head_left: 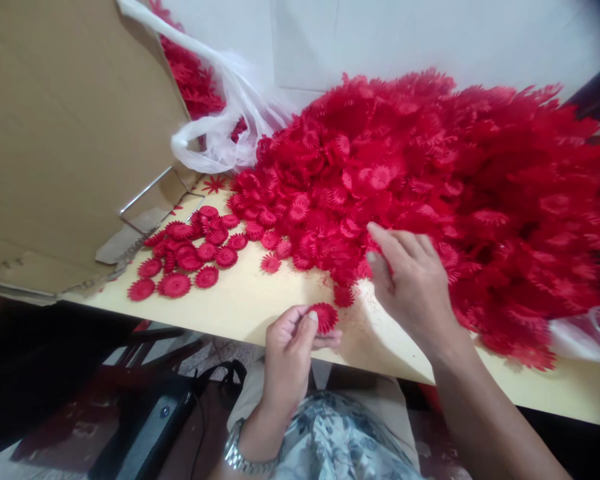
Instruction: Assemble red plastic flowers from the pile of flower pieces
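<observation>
My left hand (291, 347), close to the table's front edge, pinches a round red petal disc (325, 318) with a toothed rim between thumb and fingers. To the right, my right hand (414, 283) is at the near side of a large pile of red flower-shaped pieces (380, 180). Its thumb and forefinger are apart, with the pile's red pieces behind them; no piece is clearly held. Several thicker red toothed discs (187, 253) lie in a loose group on the left part of the table.
A tall cardboard box (75, 140) stands at the left, with a bent metal wire frame (147, 193) beside it. A white plastic bag (230, 113) with red pieces lies behind. The pale yellow table (245, 293) ends just in front of me; a black speaker-like box (153, 427) is below.
</observation>
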The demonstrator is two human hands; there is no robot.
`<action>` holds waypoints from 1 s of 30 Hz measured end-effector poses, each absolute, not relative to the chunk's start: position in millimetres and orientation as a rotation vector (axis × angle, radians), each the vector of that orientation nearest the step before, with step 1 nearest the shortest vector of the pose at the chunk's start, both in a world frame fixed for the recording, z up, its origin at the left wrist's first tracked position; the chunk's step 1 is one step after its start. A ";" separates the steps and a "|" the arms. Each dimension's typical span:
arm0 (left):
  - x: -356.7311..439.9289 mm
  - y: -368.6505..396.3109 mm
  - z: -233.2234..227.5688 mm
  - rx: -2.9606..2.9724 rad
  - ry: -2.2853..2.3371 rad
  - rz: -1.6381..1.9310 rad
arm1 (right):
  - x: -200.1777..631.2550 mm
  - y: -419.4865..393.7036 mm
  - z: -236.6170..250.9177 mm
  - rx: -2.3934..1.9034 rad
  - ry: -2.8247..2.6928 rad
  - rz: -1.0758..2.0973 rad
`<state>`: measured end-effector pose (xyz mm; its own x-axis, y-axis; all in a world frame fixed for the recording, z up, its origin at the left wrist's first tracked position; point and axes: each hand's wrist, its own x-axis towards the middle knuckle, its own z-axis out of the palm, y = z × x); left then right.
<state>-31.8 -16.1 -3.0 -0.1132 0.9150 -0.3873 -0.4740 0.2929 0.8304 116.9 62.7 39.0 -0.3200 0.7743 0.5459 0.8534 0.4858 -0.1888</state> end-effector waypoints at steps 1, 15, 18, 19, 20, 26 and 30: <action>-31.7 -16.0 -3.8 0.512 1.127 1.271 | 113.7 55.7 37.9 -1.261 -2.189 -0.012; -28.3 -23.9 -18.4 0.645 1.025 1.273 | 101.1 19.9 10.4 -1.098 -2.169 0.703; -28.7 -23.4 -18.1 0.626 1.011 1.272 | 99.8 17.7 11.9 -1.106 -2.153 0.744; -29.2 -22.8 -17.1 0.608 0.998 1.277 | 99.2 17.1 12.3 -1.109 -2.155 0.743; -30.0 -22.1 -16.0 0.595 0.994 1.291 | 98.4 16.6 12.5 -1.113 -2.152 0.717; -40.9 -19.0 -15.0 0.645 1.054 1.344 | 89.5 16.5 6.2 -1.101 -2.071 0.560; -48.6 -19.0 -18.7 0.709 1.047 1.301 | 83.3 20.2 3.6 -1.120 -2.005 0.802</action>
<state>-48.6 -19.0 -18.7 -0.0513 0.9759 -0.2123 -0.4158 0.1724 0.8930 83.3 20.2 3.6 -0.3858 0.8823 0.2696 0.4529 0.4357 -0.7778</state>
